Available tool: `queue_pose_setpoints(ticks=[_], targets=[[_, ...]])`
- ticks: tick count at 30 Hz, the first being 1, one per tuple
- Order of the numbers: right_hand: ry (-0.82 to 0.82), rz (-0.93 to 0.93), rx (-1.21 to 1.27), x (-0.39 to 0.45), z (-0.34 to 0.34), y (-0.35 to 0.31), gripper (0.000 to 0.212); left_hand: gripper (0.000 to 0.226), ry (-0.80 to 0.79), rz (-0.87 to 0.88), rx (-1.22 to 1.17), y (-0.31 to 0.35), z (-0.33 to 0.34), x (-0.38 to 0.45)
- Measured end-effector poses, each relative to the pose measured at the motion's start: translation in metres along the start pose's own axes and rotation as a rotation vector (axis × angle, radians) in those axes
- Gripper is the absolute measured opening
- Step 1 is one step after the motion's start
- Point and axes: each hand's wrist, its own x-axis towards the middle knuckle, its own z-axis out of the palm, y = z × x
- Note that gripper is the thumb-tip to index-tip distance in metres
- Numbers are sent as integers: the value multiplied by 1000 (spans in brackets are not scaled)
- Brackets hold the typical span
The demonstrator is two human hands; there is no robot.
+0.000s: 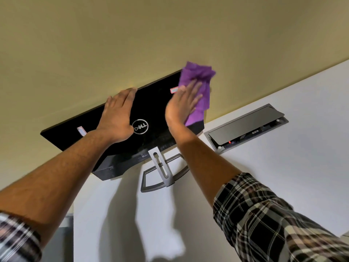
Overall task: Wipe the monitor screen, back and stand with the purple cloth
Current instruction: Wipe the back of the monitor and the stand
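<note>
The black monitor (156, 108) stands on the white table with its glossy back facing me, a round logo at its middle. Its grey stand (160, 167) rises from an open frame base (151, 186). My left hand (118, 118) lies flat on the monitor's back, fingers straight and reaching the top edge. My right hand (184, 103) presses the purple cloth (198, 86) with straight fingers against the back's upper right corner. The cloth hangs over that corner and side edge. The screen side is hidden from me.
The white table (283, 167) runs along a beige wall (132, 44). A grey cable box with a half-raised lid (245, 125) is set into the table to the right of the monitor. Two small labels (81, 131) are stuck on the monitor's back.
</note>
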Motion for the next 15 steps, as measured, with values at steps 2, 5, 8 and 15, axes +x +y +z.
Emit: queue_pose_setpoints(ticks=[2,5,8,15], targets=[[-17,-235,-127,-12,6,-13,58,117,7,4,8,-1,1,0],[-103,-593,-363,-36,11,14,61,116,10,10,24,-1,1,2],[-210,-745,-414,-53,5,49,62,115,9,26,34,-3,2,3],[-123,-361,-302,-18,-15,69,64,118,-4,-2,6,2,1,1]])
